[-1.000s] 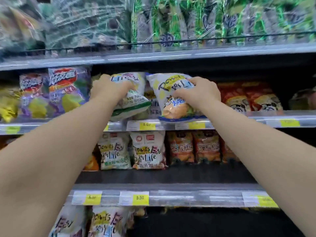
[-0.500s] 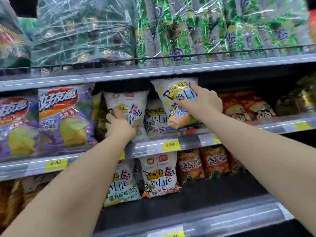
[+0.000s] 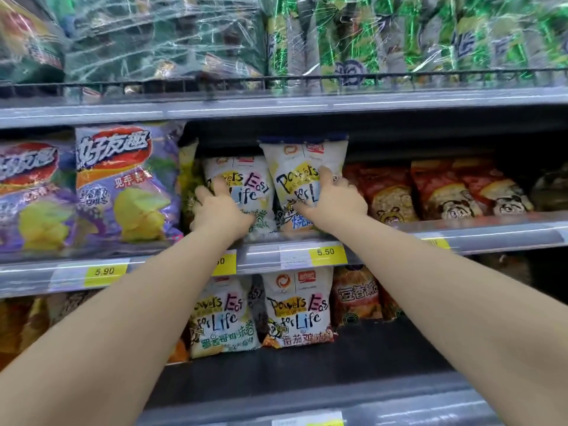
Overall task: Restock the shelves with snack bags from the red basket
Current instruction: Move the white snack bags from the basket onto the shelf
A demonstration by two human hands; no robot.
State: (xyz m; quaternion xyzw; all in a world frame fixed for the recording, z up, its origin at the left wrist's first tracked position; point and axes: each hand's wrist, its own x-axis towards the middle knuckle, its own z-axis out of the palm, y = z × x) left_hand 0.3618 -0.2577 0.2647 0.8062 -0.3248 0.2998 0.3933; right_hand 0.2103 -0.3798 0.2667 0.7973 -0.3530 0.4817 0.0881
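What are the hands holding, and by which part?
Left hand: lower front of a white snack bag; right hand: middle front of the blue-topped bag. Firm grip cannot be told.
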